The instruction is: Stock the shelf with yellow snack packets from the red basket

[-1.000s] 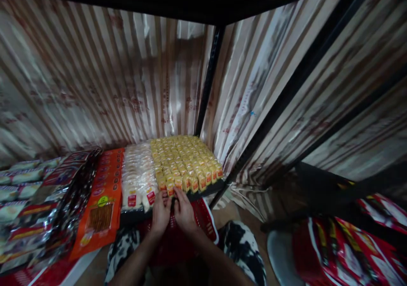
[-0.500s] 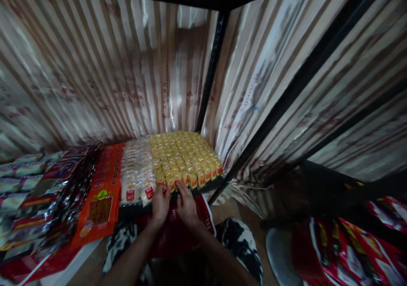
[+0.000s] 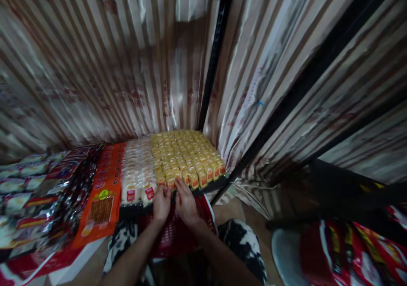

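Small yellow wrapped snack packets (image 3: 184,154) with red labels stand in tight rows on the dark shelf (image 3: 216,187). At their front edge, my left hand (image 3: 161,203) is closed, its curled fingers against the lower left packets; whatever they pinch is hidden. Just to its right, my right hand (image 3: 186,204) has its fingers stretched up onto the front of the yellow packets, touching them. White packets (image 3: 136,171) in clear wrap with red labels line up to the left of the yellow rows.
An orange snack bag (image 3: 103,192) and dark shiny packets (image 3: 70,184) lie farther left. Below my hands is a red basket (image 3: 178,231). A black post (image 3: 214,65) and striped curtain (image 3: 143,57) stand behind. Red packages (image 3: 362,252) sit at the lower right.
The view has shifted slightly. My hands stay at the front of the yellow packets, with the right fingers moved up a little against them.
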Tool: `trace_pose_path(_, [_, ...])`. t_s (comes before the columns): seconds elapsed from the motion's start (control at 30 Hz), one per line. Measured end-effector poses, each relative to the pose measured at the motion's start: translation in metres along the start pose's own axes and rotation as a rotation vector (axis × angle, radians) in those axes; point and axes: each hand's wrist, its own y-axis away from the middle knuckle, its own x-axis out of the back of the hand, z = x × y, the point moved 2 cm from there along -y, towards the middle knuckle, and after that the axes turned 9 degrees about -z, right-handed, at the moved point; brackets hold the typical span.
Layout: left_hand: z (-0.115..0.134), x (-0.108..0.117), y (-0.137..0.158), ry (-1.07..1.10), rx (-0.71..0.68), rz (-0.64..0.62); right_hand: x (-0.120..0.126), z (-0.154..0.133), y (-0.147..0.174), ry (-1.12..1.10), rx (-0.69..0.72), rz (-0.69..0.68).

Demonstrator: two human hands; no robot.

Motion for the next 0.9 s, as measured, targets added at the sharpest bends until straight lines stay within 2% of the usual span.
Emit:
trace_pose_path(0.17, [-0.007, -0.004, 0.0, 0.103, 0.056, -0.041, -0.004, 0.007, 0.018, 0.007, -0.023, -0.015])
trace_pose_path(0.3, [-0.007, -0.004, 0.0, 0.081, 0.049, -0.052, -0.013, 0.014, 0.026, 0.044, 0.01, -0.063])
trace_pose_path(0.5, [-0.007, -0.004, -0.001, 0.062, 0.048, -0.058, -0.019, 0.015, 0.024, 0.093, 0.027, 0.01])
trace_pose_path(0.7, [-0.008, -0.007, -0.004, 0.071, 0.068, -0.093, -0.014, 0.018, 0.021, 0.078, 0.029, -0.059])
trace_pose_path(0.9, [0.003, -0.005, -0.001, -0.038, 0.037, -0.023, -0.001, 0.015, 0.024, 0.019, 0.022, -0.035])
